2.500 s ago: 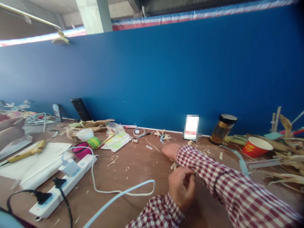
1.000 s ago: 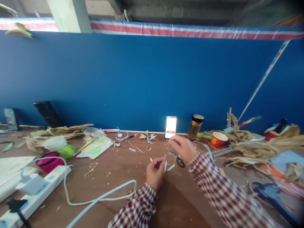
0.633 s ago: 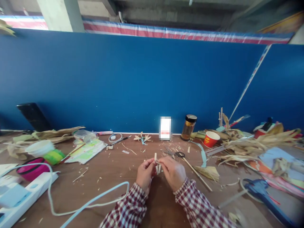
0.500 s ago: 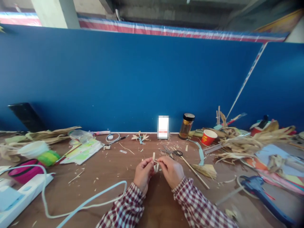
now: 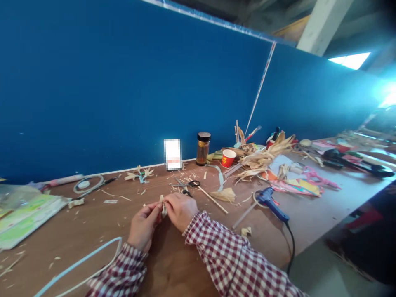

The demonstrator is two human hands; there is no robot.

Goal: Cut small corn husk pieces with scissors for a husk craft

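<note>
My left hand (image 5: pixel 144 225) pinches a small pale husk piece (image 5: pixel 163 211) between thumb and fingers, near the middle of the table. Touching the same piece from the right is my right hand (image 5: pixel 180 210), its fingers closed on it; the fingertips of both hands meet and partly hide it. Just beyond my right hand lie black-handled scissors (image 5: pixel 194 183) and a thin wooden stick (image 5: pixel 213 200). A small husk figure with a blue tie (image 5: pixel 142 175) rests behind my left hand.
A lidded jar (image 5: pixel 203 149) and a red paper cup (image 5: pixel 229 159) stand at the back. Dried husks (image 5: pixel 262 159) and a blue glue gun (image 5: pixel 272 203) lie right. Left are a green-white packet (image 5: pixel 29 218) and a pale cable (image 5: pixel 83 260). A person's dark clothing (image 5: pixel 368 239) shows far right.
The view has turned to the right, so the table items appear further left. My hands have come closer together around the small husk piece.
</note>
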